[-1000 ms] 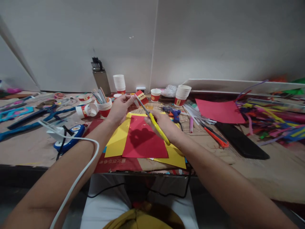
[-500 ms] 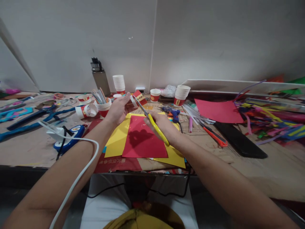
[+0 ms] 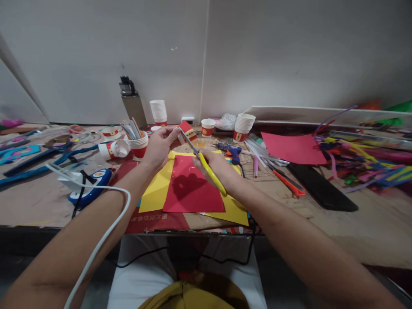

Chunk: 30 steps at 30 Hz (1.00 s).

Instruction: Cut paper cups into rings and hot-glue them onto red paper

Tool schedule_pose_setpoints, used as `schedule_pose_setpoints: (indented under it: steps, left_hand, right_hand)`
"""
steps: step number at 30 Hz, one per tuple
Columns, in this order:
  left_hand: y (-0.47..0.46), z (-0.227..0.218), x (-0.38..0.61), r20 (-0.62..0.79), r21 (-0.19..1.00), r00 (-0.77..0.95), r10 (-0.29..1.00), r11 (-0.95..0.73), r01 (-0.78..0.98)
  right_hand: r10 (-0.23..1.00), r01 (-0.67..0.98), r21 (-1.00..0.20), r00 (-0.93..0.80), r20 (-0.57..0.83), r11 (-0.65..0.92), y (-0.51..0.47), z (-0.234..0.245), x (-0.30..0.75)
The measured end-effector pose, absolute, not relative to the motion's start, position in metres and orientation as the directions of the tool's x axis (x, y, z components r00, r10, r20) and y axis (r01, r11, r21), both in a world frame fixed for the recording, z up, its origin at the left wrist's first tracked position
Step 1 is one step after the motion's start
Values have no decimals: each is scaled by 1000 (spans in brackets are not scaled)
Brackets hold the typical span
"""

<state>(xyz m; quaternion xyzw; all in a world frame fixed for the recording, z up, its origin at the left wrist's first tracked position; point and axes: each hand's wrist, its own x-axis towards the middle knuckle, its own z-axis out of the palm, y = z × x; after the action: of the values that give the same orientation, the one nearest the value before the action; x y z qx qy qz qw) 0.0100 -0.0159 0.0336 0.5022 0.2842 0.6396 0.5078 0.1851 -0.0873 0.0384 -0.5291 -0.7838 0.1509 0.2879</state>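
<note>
My left hand [image 3: 161,146] pinches a red and white paper cup [image 3: 188,130] by its cut edge, above the back of the paper sheets. In my right hand [image 3: 214,165] is a pair of scissors [image 3: 209,168] with yellow handles. Their metal blades point up and left and meet the cup close to my left fingertips. Beneath both hands lies a red paper sheet [image 3: 193,193] on top of yellow sheets [image 3: 151,197]. The shadow of my hands falls on the red sheet.
Stacked paper cups [image 3: 243,127] and a single cup [image 3: 208,127] stand by the wall. A glue gun [image 3: 232,150], a box cutter [image 3: 289,182] and a black slab [image 3: 322,186] lie to the right. On the left are a cup of sticks [image 3: 138,143] and a blue power strip [image 3: 92,186].
My left fingers have shifted their pinch on the cup's edge, and the cup has turned slightly. The scissors stay at the cup. The whole view has moved a little.
</note>
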Motion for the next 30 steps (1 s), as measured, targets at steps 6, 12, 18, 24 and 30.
schedule_pose_setpoints:
  steps: [6, 12, 18, 24, 30]
  left_hand:
    - [-16, 35, 9, 249, 877, 71, 966, -194, -439]
    - [-15, 34, 8, 262, 879, 116, 958, -186, -439]
    - [-16, 34, 11, 312, 872, 100, 945, -243, -426]
    - [-16, 36, 10, 338, 855, 87, 937, -267, -444]
    - [-12, 33, 9, 364, 848, 89, 927, -290, -445]
  right_hand:
    - [913, 739, -540, -275, 302, 402, -89, 36, 185]
    - [914, 747, -533, -272, 300, 397, -85, 33, 185]
    - [921, 751, -539, -263, 286, 382, -86, 36, 185]
    - [913, 729, -556, -262, 313, 400, -91, 36, 183]
    - [907, 712, -567, -271, 322, 414, -89, 35, 183]
